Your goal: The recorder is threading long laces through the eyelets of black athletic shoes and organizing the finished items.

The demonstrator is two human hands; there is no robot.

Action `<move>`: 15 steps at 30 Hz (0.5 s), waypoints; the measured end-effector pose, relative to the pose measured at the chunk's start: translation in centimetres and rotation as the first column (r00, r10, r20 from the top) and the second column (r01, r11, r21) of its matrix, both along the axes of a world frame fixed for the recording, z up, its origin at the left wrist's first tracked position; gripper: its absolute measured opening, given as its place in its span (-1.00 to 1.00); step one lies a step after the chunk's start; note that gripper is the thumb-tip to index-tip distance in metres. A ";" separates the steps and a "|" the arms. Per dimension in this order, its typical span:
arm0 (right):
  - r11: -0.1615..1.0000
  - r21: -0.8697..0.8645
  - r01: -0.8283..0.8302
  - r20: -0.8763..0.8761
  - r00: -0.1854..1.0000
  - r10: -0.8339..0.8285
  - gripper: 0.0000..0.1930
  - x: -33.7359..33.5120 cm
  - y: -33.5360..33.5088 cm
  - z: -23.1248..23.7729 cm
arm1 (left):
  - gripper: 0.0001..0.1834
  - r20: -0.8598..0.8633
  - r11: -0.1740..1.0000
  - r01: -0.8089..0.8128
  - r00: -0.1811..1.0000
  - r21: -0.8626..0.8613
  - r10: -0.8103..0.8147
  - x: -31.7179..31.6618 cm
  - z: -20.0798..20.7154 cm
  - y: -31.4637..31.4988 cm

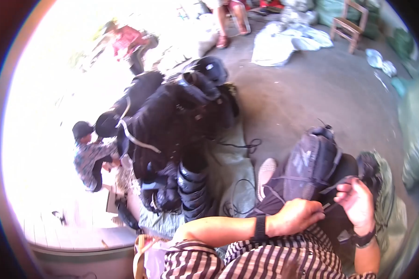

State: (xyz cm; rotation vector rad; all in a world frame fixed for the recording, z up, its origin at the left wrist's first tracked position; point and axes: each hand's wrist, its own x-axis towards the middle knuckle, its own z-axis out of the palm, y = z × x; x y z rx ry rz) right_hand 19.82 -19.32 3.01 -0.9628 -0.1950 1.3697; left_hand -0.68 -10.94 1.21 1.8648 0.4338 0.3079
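Observation:
A dark grey backpack [309,160] with straps rests against my knees, its top away from me. My right hand [360,204] is raised at its near right side, thumb and fingers pinching a thin dark strap [333,187] that runs to the bag. Close by on the left, my left hand [297,216] is curled closed, knuckles up, at the bag's near end. Whatever its fingers may hold is hidden. Both wrists wear dark bands.
A tall heap of black bundled goods [172,116] stands on a green sheet [228,162] at left. Green sacks [416,135] line the right. Farther back are a wooden chair [348,25] and a white sheet [284,42]. A person in a cap [91,156] crouches at far left.

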 end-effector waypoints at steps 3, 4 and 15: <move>0.987 -0.055 0.153 -0.087 0.984 -0.158 -0.78 3.9 -0.4 -1.9 | -0.78 -0.054 0.997 0.071 0.996 0.035 -0.069 -0.3 0.3 0.0; 0.992 -0.023 0.126 -0.084 0.988 -0.128 -0.78 5.1 -0.5 -2.6 | -0.78 -0.018 0.998 0.062 0.998 0.032 -0.062 -0.4 0.0 -0.1; 0.972 0.175 0.155 0.174 0.967 -0.185 -0.78 7.6 1.2 1.5 | -0.79 -0.039 0.978 0.209 0.977 -0.020 -0.209 -0.7 -0.4 -0.4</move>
